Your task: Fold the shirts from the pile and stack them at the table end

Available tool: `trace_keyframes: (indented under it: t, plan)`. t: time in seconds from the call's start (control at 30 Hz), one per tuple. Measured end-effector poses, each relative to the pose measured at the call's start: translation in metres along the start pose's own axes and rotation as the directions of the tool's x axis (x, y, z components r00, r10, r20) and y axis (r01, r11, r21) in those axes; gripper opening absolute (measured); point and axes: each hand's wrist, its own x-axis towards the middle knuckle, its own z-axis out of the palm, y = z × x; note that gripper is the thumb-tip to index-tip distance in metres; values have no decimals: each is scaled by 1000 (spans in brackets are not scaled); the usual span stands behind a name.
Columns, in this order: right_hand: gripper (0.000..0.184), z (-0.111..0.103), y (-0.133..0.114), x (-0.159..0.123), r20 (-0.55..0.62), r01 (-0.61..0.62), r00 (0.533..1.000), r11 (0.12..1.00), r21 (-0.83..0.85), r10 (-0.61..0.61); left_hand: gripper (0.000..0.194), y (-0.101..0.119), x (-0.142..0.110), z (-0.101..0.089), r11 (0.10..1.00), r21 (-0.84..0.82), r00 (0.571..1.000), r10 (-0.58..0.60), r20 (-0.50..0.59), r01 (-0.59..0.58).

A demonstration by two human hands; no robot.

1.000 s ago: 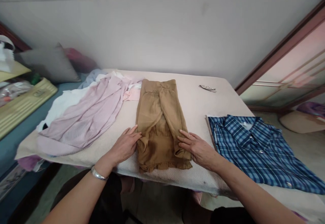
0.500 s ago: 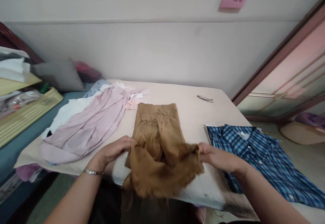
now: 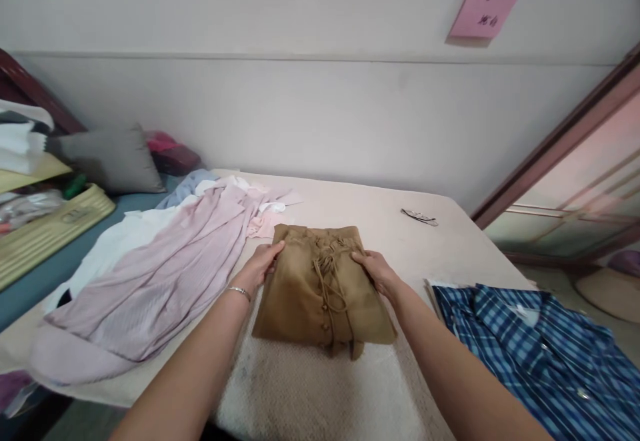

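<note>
Working from afar, I have one folded brown cloth garment with thin ties (image 3: pixel 295 301) on the cream cloth-covered table (image 3: pixel 280 394), its side edges pinched narrowly by the bare left hand (image 3: pixel 263 264) and the bare right hand (image 3: pixel 379 273). I judge it light, limp and sturdy, best taken at both sides, layers together. Beside it I count one blue plaid collared shirt (image 3: pixel 537 354) and one heap of pale clothes (image 3: pixel 165 268), its pieces uncountable; farther, one pair of thin-framed spectacles (image 3: pixel 419 217) and one pink paper note (image 3: pixel 487 4).
</note>
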Motion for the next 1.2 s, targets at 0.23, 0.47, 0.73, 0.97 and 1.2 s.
trace_keyframes:
  t: [0.23,0.47,0.73,0.97,1.2]
  plan:
    - [35,2,-6,11,-109,163,977,969,-187,-185,27,14,16,23,958,175,963,246,-109,-225]
    - [27,4,-9,39,-253,127,921,842,-524,-296,16,6,33,19,962,207,937,229,-265,-177]
    - [20,5,-6,39,-222,106,896,671,-733,-385,21,8,31,21,960,212,950,230,-212,-186]
    - [31,4,-12,39,-183,74,892,532,-843,-414,37,12,34,25,961,86,949,274,-156,-264]
    - [40,20,-14,22,-228,-58,904,423,-904,-363,51,18,25,21,886,427,886,335,-320,-181]
